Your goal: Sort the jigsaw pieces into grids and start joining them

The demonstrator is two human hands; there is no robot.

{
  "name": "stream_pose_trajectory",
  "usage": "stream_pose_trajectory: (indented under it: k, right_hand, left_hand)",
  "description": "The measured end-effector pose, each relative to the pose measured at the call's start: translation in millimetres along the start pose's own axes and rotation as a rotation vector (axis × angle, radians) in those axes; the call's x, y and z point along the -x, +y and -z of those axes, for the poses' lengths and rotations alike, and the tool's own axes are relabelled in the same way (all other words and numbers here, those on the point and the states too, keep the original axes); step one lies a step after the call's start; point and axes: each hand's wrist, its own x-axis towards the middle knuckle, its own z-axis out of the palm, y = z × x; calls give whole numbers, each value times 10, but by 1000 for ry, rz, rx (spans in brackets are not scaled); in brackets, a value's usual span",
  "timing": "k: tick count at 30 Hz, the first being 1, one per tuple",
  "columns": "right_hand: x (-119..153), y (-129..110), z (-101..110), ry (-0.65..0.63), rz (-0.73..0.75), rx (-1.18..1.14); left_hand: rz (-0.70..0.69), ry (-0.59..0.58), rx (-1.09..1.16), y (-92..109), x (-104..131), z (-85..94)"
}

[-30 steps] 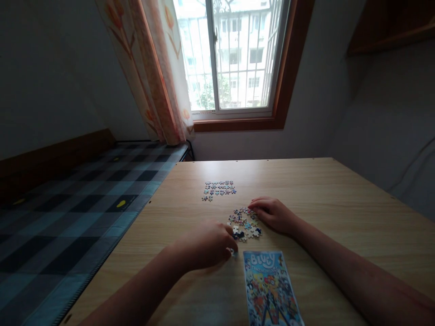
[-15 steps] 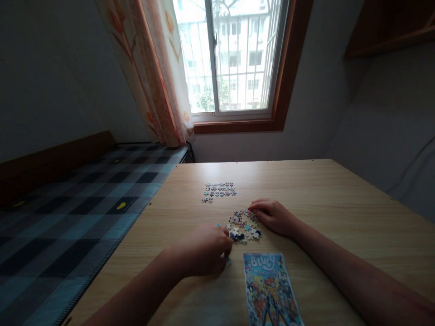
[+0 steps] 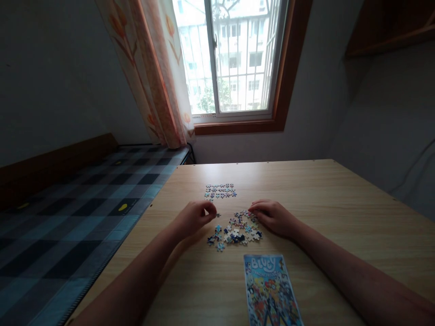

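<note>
The left hand (image 3: 194,217) has moved forward toward the laid-out rows (image 3: 222,195). On the table (image 3: 306,190), the picture sheet (image 3: 271,290) points its title end at the loose pile (image 3: 239,237), near end cut off. The right hand (image 3: 274,216) curls at the pile's edge; whether it grips anything cannot be told. The rows' long axis runs left-right. Just nearer, left thumb and forefinger pinch a puzzle piece (image 3: 218,215), its orientation too small to tell.

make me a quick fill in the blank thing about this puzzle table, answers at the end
Of the pile and the leaflet, the right hand is nearer the ____.
The leaflet's top word is ____.
In the picture, the curtain hangs to the ____ of the window.
Missing words: pile; Bluey; left.
</note>
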Motion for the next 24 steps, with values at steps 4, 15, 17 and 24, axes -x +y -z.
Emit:
stream_pose_trajectory:
  k: [4,15,17,24]
  right_hand:
    - [-1,0,5,-1,-2,3]
    - [10,-32,6,-8,-13,-16]
    - [11,-32,6,-8,-15,-17]
    - [3,-34,1,-20,-32,-18]
  left_hand:
    - [56,114,-140,-57,-55,-174]
    - [229,-81,-565,448,180,-265]
    - [249,-94,-568,468,182,-303]
    - [336,-80,-586,351,37,-380]
